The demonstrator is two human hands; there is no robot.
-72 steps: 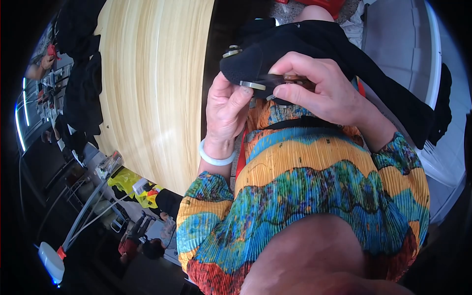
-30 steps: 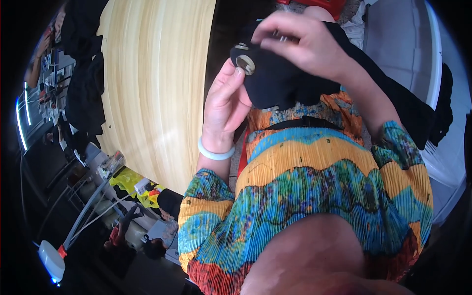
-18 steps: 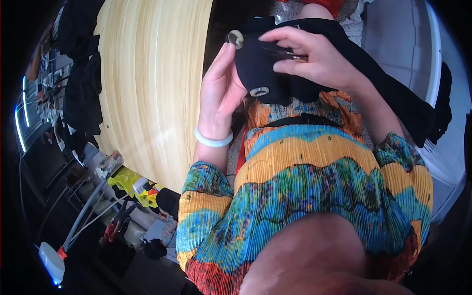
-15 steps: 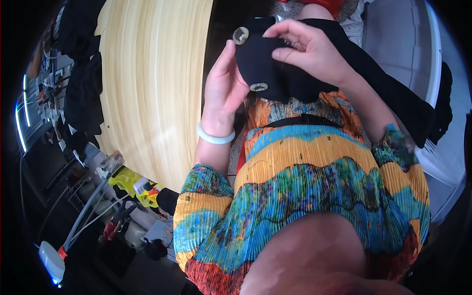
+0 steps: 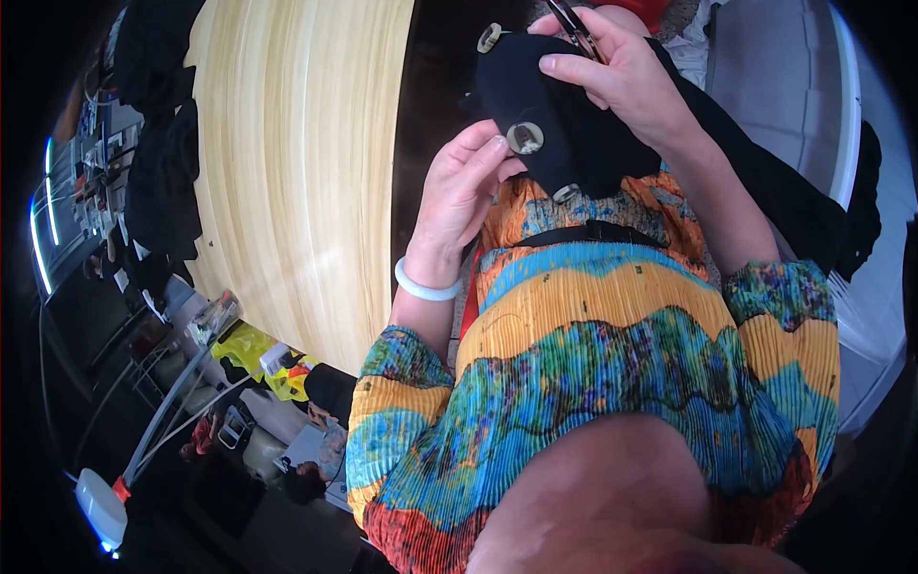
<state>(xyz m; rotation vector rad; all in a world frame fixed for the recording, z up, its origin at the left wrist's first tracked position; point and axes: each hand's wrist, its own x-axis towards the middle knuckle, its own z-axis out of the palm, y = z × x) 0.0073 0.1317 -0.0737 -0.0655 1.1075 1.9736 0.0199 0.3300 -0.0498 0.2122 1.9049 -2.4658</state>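
**stitchfan:** Fingers (image 5: 574, 67) of the right hand (image 5: 626, 81) were curled over the top of the black garment (image 5: 583, 134), and they also seemed to pinch a small dark tool (image 5: 572, 17), scissors or snips I'd guess, too small to be sure. The left hand (image 5: 459, 196) came up from below with its fingers pressed together, tips right against a round grey button (image 5: 525, 138).

**bobbin_bob:** So where was the garment sitting?

**stitchfan:** Bunched in the person's lap, above a bright striped pleated dress (image 5: 612, 354), just beside the pale wooden surface (image 5: 306, 163) but not on it. A second button (image 5: 491, 36) stuck out at the upper left edge of the cloth.

**bobbin_bob:** How'd it handle, you reckon?

**stitchfan:** Soft, floppy and light, I'd say, since it folded wherever the hands pushed it. Best hold looked like the cloth right beside a button, thumb under and fingers on top, so the fabric stayed taut. Buttons were hard and smooth, probably slippery.

**bobbin_bob:** Any boxes or bins?

**stitchfan:** None near the hands. Only blurry clutter off to the far left, contents impossible to tell.
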